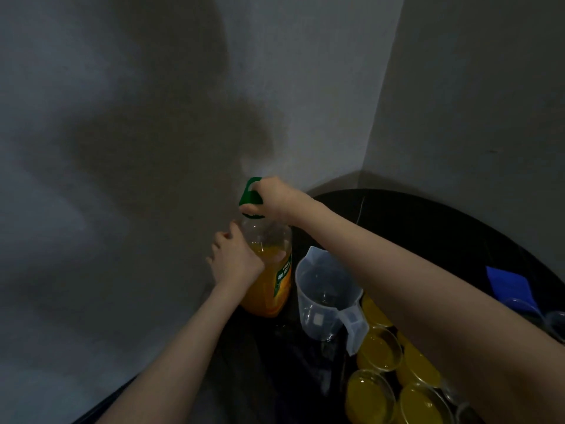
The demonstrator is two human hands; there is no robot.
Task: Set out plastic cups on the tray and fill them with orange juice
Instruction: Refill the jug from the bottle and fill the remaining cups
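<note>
Juice bottle (269, 270) stands at the tabletop's (428, 221) far-left edge, touching the clear empty jug (327, 292); left hand (235, 258) wraps its shoulder, right hand (275, 197) curls round the green cap and handle (249, 195). Looks like capping or uncapping, can't tell which. At least 5 cups (379, 350) near the front edge already hold juice, so next is either twisting the cap tight or pouring more.

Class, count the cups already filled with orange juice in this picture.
5 show at least partly: one by the jug, one, one, one, one. The right forearm may hide more.
</note>
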